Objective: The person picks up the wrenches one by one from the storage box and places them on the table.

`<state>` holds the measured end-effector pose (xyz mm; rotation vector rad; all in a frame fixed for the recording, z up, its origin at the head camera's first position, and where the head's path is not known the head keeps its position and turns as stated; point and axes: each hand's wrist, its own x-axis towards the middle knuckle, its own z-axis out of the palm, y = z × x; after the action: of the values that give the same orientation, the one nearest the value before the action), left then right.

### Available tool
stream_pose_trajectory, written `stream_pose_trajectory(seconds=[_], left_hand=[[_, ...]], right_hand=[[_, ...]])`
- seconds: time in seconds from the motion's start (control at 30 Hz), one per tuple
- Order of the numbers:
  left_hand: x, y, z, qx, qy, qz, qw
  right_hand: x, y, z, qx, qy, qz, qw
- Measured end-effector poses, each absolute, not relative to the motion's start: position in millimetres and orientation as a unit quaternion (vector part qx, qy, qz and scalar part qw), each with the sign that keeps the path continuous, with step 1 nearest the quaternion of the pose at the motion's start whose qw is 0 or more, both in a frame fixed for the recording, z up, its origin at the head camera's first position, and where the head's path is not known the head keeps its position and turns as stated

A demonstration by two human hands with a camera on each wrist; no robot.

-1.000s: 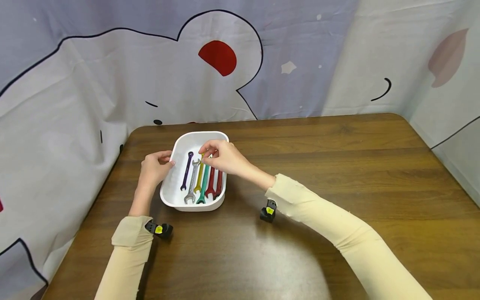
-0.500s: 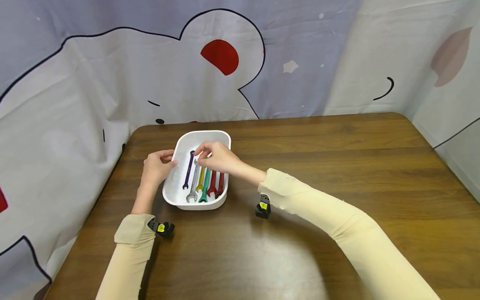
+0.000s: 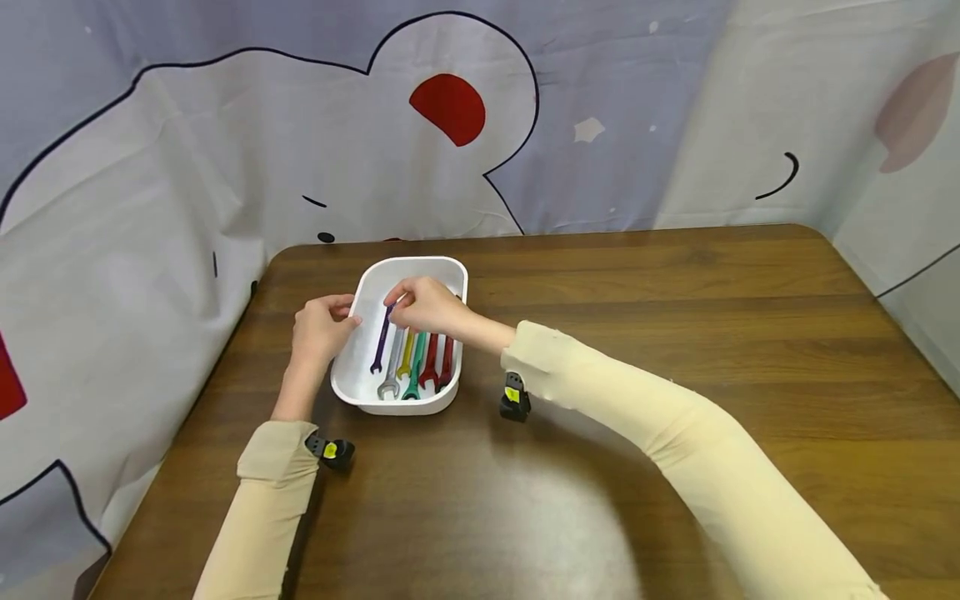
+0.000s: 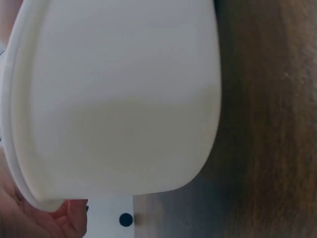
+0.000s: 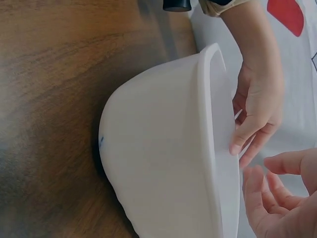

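In the head view a white plastic tub (image 3: 397, 408) stands on the table with a row of wrenches inside. My left hand (image 3: 318, 333) grips its left rim, thumb on the rim. My right hand (image 3: 427, 307) is over the tub, fingertips right at the upper end of a purple wrench (image 3: 381, 343). Beside that lie a silver wrench (image 3: 392, 371), a yellow wrench (image 3: 406, 357), a green wrench (image 3: 414, 383) and two red wrenches (image 3: 430, 367), their upper ends hidden by the right hand. The right wrist view shows a gap between the right thumb and fingers (image 5: 255, 191).
The brown wooden table (image 3: 637, 333) stretches away to the right of the tub. A patterned cloth (image 3: 262, 150) hangs behind it. Each sleeve carries a small black camera, one at the left wrist (image 3: 339, 454) and one at the right wrist (image 3: 514, 404).
My right hand has moved left across the tub, from over the yellow wrench to the purple wrench's upper end. The left hand keeps its grip on the rim.
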<state>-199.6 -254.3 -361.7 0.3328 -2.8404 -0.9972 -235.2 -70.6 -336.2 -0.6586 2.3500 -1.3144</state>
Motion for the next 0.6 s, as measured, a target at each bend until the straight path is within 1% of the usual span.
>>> stream_pose_trajectory(seconds=[0.13, 0.43, 0.6], left_hand=[[-200, -251, -360, 0.112, -0.938, -0.321, 0.059], [-199, -252, -361, 0.107, -0.934, -0.334, 0.062], [-200, -253, -362, 0.105, -0.932, -0.343, 0.056]], right_hand=[[-240, -73, -336, -0.228, 0.829, -0.476, 0.183], [-250, -80, -337, -0.21, 0.834, -0.468, 0.201], [-254, -85, -336, -0.171, 0.831, -0.479, 0.227]])
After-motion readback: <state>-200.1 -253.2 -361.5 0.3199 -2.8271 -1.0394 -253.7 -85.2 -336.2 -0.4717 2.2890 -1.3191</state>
